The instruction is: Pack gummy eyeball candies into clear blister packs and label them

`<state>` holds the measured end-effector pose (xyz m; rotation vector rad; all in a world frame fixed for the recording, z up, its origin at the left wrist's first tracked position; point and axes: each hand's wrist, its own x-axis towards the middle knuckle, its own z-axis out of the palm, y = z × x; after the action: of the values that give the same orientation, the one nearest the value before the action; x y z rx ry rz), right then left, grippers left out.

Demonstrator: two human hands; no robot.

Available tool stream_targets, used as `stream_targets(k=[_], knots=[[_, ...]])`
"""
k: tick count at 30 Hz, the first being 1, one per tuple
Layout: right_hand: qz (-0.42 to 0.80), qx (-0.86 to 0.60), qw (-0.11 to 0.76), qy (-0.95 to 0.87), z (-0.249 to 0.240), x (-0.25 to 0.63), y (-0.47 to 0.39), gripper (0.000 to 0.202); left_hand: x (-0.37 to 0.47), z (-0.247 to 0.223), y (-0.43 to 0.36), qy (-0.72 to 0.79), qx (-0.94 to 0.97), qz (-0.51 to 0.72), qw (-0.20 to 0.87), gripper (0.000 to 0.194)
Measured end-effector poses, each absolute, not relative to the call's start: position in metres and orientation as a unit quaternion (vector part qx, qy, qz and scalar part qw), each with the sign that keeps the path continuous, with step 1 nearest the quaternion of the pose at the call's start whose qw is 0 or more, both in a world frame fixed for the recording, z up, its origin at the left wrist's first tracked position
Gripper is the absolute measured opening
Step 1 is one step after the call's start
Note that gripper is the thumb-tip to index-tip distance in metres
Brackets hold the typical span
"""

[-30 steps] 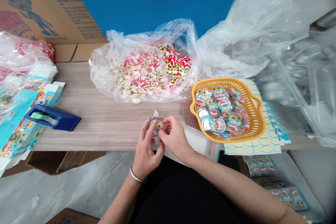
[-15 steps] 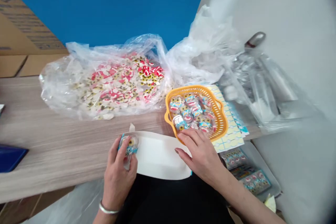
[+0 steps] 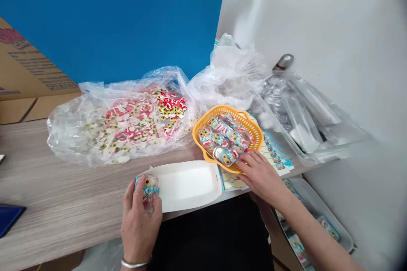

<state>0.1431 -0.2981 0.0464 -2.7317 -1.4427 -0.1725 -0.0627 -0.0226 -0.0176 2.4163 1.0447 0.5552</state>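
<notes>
My left hand [image 3: 140,216] is closed around a small clear plastic pack [image 3: 149,190] with round eye-shaped pieces and a blue printed band. That pack is over the left end of a shallow white card tray [image 3: 186,186], whose inside is bare. On the right, my right hand [image 3: 262,175] reaches over the near right rim of an orange plastic basket [image 3: 258,134]. Its fingers are stretched out and the thumb is apart, with the fingertips close to the packs inside. Several similar clear packs [image 3: 222,137] fill the basket.
Behind lies a large clear bag [image 3: 127,125] of loose red, white and yellow-green pieces. Printed sheets [image 3: 276,152] are under the basket. Clear plastic packaging [image 3: 295,110] stands at the right. Below the table edge is a grey bin [image 3: 345,237] of packs; a carton [image 3: 28,63] stands at left.
My right hand has shifted right along the basket's near rim, away from its front left part. The left hand still holds its pack. The whole view has turned slightly.
</notes>
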Motion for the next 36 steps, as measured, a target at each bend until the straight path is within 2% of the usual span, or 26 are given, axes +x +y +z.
stream_targets(k=[2,5,10,14,17,21,25,27,29,31,36], knots=[[-0.045,-0.881,0.070,-0.465,0.057,0.151,-0.296,0.028,-0.060,-0.017,-0.025,0.373,0.880,0.198,0.216,0.058],[-0.055,-0.908,0.102,-0.404,0.074,0.172,-0.272,0.021,-0.060,-0.019,-0.025,0.355,0.890,0.199,0.204,0.059],[-0.040,-0.961,0.042,-0.271,0.079,0.225,-0.200,0.026,-0.065,-0.023,-0.019,0.293,0.907,0.212,0.215,0.063],[0.001,-0.970,0.000,-0.245,0.064,0.247,-0.164,0.023,-0.070,-0.026,-0.014,0.280,0.903,0.204,0.253,0.051],[0.030,-0.972,0.011,-0.234,0.054,0.252,-0.159,0.026,-0.071,-0.023,-0.010,0.304,0.897,0.193,0.258,0.047],[0.074,-0.971,0.100,-0.206,0.049,0.258,-0.167,0.031,-0.068,-0.014,0.000,0.315,0.901,0.179,0.237,0.043],[0.040,-0.943,0.280,-0.178,0.046,0.249,-0.175,0.018,-0.063,-0.010,0.010,0.293,0.908,0.192,0.232,0.039],[0.076,-0.912,0.376,-0.144,0.042,0.233,-0.176,0.017,-0.059,-0.011,0.014,0.275,0.909,0.205,0.237,0.037],[0.118,-0.897,0.409,-0.118,0.038,0.213,-0.175,0.020,-0.056,-0.012,0.016,0.266,0.910,0.212,0.238,0.035],[0.113,-0.918,0.360,-0.121,0.035,0.195,-0.172,0.023,-0.054,-0.013,0.018,0.257,0.911,0.215,0.241,0.034],[0.087,-0.970,0.145,-0.175,0.042,0.186,-0.164,0.033,-0.053,-0.015,0.020,0.243,0.913,0.215,0.248,0.034]])
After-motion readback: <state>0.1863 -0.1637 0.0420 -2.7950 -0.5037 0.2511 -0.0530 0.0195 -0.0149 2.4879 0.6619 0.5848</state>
